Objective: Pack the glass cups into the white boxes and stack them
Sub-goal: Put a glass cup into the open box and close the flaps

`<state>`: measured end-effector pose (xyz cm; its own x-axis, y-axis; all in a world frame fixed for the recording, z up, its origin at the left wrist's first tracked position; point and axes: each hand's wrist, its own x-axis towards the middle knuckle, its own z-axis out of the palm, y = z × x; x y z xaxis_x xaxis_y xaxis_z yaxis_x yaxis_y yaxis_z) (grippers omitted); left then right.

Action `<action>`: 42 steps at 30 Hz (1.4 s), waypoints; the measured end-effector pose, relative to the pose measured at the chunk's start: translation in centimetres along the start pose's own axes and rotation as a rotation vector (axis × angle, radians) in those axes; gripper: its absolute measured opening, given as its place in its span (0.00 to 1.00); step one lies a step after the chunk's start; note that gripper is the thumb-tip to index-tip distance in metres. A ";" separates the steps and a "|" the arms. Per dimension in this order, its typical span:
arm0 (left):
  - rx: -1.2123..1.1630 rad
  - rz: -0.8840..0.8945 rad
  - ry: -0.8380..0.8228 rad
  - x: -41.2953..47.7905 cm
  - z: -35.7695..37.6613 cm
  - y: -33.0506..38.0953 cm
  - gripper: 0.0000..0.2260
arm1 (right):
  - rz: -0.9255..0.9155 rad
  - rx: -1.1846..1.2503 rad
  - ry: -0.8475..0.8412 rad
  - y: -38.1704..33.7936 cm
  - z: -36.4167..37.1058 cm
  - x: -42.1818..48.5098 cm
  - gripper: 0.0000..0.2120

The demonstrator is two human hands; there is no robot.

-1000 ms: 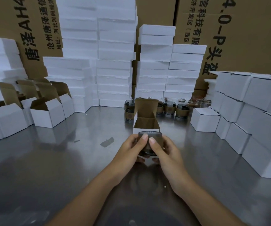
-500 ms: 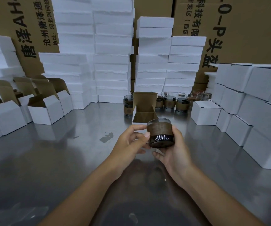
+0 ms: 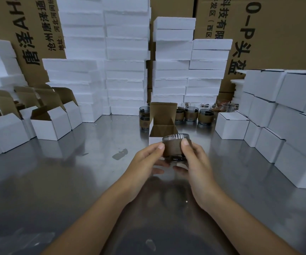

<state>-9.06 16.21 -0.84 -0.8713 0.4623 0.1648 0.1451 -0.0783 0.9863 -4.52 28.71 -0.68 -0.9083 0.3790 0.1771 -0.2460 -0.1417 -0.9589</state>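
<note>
Surface: grey brushed-metal surface [image 3: 56, 181], glossy, with a dark smudge [image 3: 120, 154] just left of the hands.
Left hand: the left hand [image 3: 144, 162] grips the cup's left side, thumb on the sleeve, fingers curled beneath.
Right hand: the right hand [image 3: 194, 161] grips the right side, thumb laid on the sleeve's front.
Cup: smoky glass cup with a brown sleeve [image 3: 172, 146], upright, held between both hands above the surface, just in front of the open box.
Box: small white cardboard box with a brown inside [image 3: 163, 124], lid flap standing up, on the surface.
Beyond: row of similar sleeved glass cups [image 3: 190, 114] behind and beside that box.
Right: one closed white box [image 3: 231, 126] near the row; a stepped stack of closed white boxes [image 3: 286, 116] past it.
Left: open white boxes with raised flaps [image 3: 51, 124].
Room: tall piles of white foam slabs [image 3: 126, 61] against large brown cartons with black print [image 3: 277, 34].
</note>
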 end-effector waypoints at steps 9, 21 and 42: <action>-0.197 -0.192 -0.044 0.3 0.1 0.1 0.30 | -0.366 -0.422 0.006 0.5 -0.1 -1.0 0.26; -0.145 -0.012 -0.056 0.0 -0.5 0.0 0.14 | -0.400 -0.550 -0.109 0.4 -0.8 -0.7 0.33; -0.068 0.096 -0.034 0.0 -0.8 0.0 0.14 | -0.431 -0.589 -0.140 0.3 -1.2 -0.2 0.31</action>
<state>-9.48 15.51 -0.79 -0.8383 0.4795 0.2595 0.1935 -0.1832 0.9638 -3.97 29.72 -1.24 -0.8164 0.1641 0.5536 -0.4043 0.5221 -0.7510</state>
